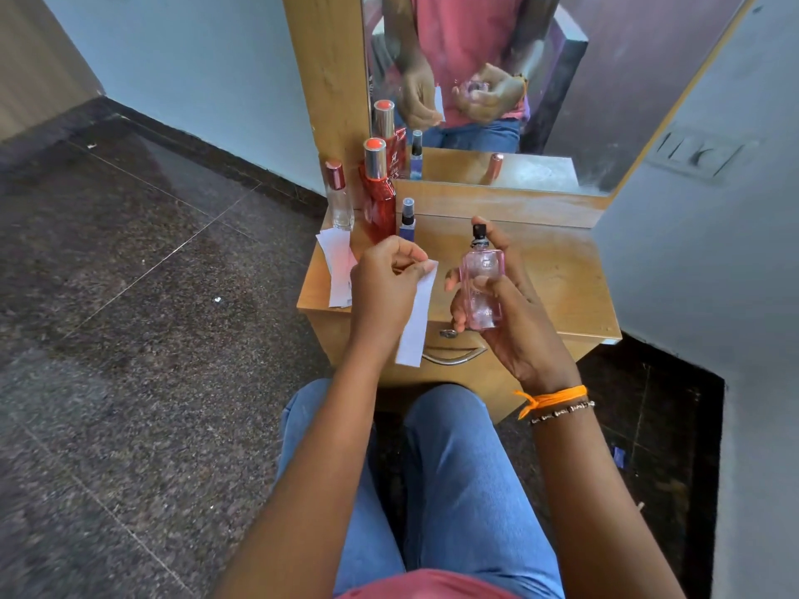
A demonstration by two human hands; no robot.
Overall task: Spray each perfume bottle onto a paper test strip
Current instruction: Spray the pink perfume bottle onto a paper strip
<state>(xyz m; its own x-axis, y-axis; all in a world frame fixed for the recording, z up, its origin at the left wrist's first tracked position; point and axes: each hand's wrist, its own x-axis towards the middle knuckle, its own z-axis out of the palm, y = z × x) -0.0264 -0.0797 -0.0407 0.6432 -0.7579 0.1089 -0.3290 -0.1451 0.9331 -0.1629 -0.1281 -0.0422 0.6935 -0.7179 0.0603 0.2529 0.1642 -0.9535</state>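
Note:
My right hand (510, 313) grips a clear pink perfume bottle (480, 291) upright, its black nozzle uncapped, my index finger behind the nozzle. My left hand (385, 287) pinches the top of a white paper test strip (415, 317), which hangs down just left of the bottle. On the wooden dresser top (557, 270) stand a red bottle with a silver cap (378, 196), a clear bottle with a pink cap (339, 196) and a small blue spray bottle (407, 222). More white paper strips (339, 270) lie at the dresser's left edge.
A mirror (519, 80) stands behind the dresser and reflects the bottles, my hands and a pink cap on the top. A drawer with a metal handle (454, 356) faces my knees. Dark stone floor lies to the left; a wall with a switch plate (696, 153) is at right.

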